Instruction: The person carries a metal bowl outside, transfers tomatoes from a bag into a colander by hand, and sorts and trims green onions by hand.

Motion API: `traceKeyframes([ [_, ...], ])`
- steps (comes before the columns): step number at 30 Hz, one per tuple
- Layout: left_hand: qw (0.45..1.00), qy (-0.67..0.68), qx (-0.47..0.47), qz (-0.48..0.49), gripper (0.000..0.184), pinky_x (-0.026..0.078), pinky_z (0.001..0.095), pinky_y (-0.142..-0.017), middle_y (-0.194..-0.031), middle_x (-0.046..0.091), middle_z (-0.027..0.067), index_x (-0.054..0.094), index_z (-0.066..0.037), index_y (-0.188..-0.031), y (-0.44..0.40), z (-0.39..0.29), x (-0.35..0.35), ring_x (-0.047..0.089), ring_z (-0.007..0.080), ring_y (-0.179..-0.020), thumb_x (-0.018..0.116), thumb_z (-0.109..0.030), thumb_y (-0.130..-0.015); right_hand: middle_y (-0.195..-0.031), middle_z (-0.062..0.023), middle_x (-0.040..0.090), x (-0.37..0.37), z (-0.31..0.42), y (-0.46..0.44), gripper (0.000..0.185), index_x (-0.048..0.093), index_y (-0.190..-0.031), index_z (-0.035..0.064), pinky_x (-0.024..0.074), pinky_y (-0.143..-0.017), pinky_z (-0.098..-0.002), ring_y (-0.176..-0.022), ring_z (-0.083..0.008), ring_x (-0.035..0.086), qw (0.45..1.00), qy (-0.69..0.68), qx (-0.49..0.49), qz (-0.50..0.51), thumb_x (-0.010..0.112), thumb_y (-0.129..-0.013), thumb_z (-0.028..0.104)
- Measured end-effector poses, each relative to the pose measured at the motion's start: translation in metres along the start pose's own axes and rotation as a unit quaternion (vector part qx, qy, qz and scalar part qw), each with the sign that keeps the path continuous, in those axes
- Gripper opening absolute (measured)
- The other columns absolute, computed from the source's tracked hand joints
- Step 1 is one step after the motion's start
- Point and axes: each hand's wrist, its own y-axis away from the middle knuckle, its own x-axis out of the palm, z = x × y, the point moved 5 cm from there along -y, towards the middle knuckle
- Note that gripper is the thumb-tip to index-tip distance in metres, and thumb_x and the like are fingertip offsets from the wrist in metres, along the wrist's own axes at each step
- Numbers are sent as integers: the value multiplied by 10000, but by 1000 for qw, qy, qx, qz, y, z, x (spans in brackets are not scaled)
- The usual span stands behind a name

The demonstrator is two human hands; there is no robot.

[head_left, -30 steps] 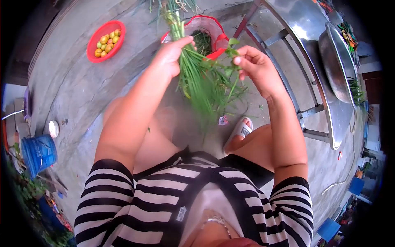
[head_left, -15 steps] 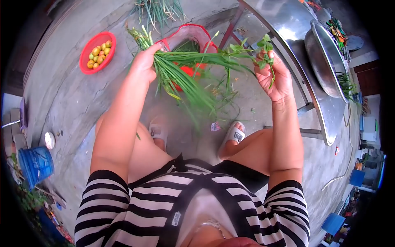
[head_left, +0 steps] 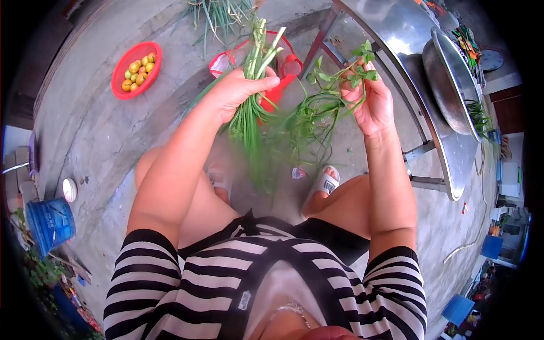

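My left hand (head_left: 238, 93) is closed around a bunch of long green leaves with pale stalks (head_left: 247, 127), which look like garlic chives. The stalk ends point up and away, while the leaves hang down, their tips blurred. In my right hand (head_left: 371, 107), thumb and fingers pinch a leafy green sprig (head_left: 324, 77) with a trailing stem. Loose thin greens (head_left: 317, 122) dangle or lie between the two hands; I cannot tell which are held. Behind the bunch is a red-rimmed bag (head_left: 221, 63), partly hidden, with a red object (head_left: 275, 96) at its front.
A red bowl (head_left: 119, 85) of yellowish round fruits sits on the floor at left. Scallion-like greens (head_left: 218, 17) lie at the top. A metal table (head_left: 391, 25) with a large steel basin (head_left: 445, 85) stands at right. A blue bucket (head_left: 51, 224) is at far left.
My left hand has moved right and turned, so the bunch now hangs downward instead of stretching toward my right hand. The right hand has shifted slightly left, still pinching the sprig.
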Motion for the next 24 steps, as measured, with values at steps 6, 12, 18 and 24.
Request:
traceKeyframes([
  [6,992,-105,-9,62,202,484,296,-722,-980,683,44,636,-87,-1047,-1,7,13,619,127,-886,716,-145,-871,-902,-35,518,16,9,-5,88,567,-1013,48,419,-667,-272,-764,-149,458,998,-33,-37,29,577,-959,117],
  [12,964,-259,42,-51,178,428,249,-715,-916,654,14,621,-81,-978,-10,12,-32,574,98,-801,702,-106,-821,-889,-56,465,20,63,-1,80,516,-975,24,395,-681,-272,-801,-163,419,976,-101,-127,145,576,-949,70],
  [18,990,-136,37,-10,189,460,257,-742,-982,682,24,645,-66,-1016,-6,15,-8,574,89,-794,707,-135,-852,-885,-53,462,28,52,0,93,524,-952,34,410,-696,-269,-793,-156,427,975,-123,-107,154,608,-912,35],
  [24,999,27,34,18,411,497,291,-827,-1014,668,12,614,-65,-1212,-5,32,50,622,131,-884,771,-96,-833,-927,-49,568,39,3,-11,104,582,-1034,33,435,-777,-298,-843,-161,487,981,-148,-52,115,587,-956,102],
])
